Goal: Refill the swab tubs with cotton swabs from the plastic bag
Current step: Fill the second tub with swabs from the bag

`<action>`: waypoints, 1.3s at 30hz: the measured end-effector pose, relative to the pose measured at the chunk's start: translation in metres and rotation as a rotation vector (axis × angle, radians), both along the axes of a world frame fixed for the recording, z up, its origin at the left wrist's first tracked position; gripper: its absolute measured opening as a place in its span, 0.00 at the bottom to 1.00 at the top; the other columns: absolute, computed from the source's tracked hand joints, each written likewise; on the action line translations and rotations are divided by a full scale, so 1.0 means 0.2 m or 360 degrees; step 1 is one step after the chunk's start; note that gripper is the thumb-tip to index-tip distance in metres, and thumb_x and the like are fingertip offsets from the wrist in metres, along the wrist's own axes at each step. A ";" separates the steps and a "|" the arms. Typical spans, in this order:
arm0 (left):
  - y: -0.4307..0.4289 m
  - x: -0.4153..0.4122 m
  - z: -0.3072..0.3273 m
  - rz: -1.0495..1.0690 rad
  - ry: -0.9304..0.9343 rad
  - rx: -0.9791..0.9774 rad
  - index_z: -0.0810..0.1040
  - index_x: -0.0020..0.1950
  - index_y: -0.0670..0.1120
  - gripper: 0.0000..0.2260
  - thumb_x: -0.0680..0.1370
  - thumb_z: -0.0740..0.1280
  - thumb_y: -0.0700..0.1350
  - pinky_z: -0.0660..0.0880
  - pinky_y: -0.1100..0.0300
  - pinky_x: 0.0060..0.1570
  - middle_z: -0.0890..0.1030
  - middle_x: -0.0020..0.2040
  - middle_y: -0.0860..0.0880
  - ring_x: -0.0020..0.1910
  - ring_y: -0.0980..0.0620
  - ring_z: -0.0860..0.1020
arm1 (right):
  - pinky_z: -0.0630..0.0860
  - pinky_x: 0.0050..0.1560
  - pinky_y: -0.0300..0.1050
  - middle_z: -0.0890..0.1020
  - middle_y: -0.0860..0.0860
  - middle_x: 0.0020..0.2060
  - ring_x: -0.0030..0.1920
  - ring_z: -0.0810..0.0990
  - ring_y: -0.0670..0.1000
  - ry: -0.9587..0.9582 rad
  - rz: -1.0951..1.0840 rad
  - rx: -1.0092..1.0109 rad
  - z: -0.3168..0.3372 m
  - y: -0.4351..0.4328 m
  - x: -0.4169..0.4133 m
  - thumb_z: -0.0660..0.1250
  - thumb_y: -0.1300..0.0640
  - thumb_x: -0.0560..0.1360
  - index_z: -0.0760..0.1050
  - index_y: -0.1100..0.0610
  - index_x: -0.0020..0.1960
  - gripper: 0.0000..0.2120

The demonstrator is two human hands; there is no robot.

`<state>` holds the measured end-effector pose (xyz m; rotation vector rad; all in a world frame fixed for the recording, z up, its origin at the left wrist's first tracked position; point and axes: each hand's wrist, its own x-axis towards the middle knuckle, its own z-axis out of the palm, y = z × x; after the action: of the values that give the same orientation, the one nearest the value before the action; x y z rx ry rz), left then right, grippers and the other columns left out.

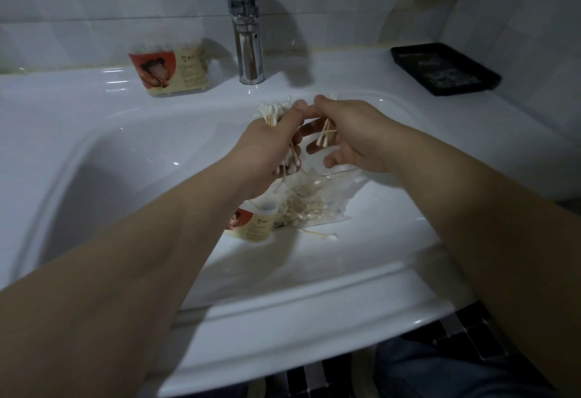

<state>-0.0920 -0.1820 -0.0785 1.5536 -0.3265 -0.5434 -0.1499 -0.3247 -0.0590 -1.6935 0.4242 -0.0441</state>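
My left hand (270, 146) grips a thick bundle of cotton swabs (274, 110) above the sink basin. My right hand (349, 133) pinches a few more swabs (323, 137) right beside it, fingertips nearly touching the left hand. Below the hands a clear plastic bag (309, 202) with several swabs lies in the basin. A swab tub (251, 224) with a red and cream label stands next to the bag, partly hidden by my left forearm. A second tub (171, 70) of the same kind stands on the sink ledge at the back left. One loose swab (320, 235) lies in front of the bag.
A chrome tap (246, 20) rises at the back centre of the white sink (94, 133). A black tray (445, 68) sits on the ledge at the back right. Tiled wall behind; dark floor tiles and blue trousers show below the sink's front edge.
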 end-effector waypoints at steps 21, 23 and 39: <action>0.02 -0.02 0.00 -0.0263 0.0210 -0.0190 0.78 0.53 0.42 0.04 0.83 0.66 0.41 0.76 0.59 0.32 0.77 0.36 0.48 0.32 0.53 0.75 | 0.85 0.48 0.53 0.84 0.52 0.51 0.46 0.84 0.50 -0.0307 0.0065 -0.0449 0.02 0.03 -0.01 0.63 0.64 0.82 0.79 0.57 0.68 0.16; 0.02 -0.01 0.00 -0.0296 0.0266 -0.0236 0.78 0.48 0.42 0.05 0.83 0.65 0.40 0.77 0.59 0.33 0.77 0.35 0.48 0.32 0.53 0.75 | 0.83 0.51 0.57 0.83 0.54 0.41 0.42 0.83 0.50 -0.0252 0.0147 -0.0380 0.03 0.04 -0.02 0.63 0.66 0.81 0.81 0.58 0.64 0.15; 0.05 0.00 0.05 -0.0362 0.0719 -0.0176 0.78 0.46 0.46 0.09 0.84 0.61 0.43 0.78 0.64 0.33 0.80 0.38 0.52 0.36 0.55 0.79 | 0.70 0.65 0.33 0.74 0.41 0.70 0.67 0.73 0.40 -0.0258 0.0518 -0.1251 0.03 0.06 -0.05 0.83 0.41 0.61 0.67 0.47 0.78 0.50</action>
<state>-0.0919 -0.1713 -0.0686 1.2513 -0.1821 -1.0154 -0.1599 -0.3127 -0.0532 -2.4920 -0.0154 -0.1197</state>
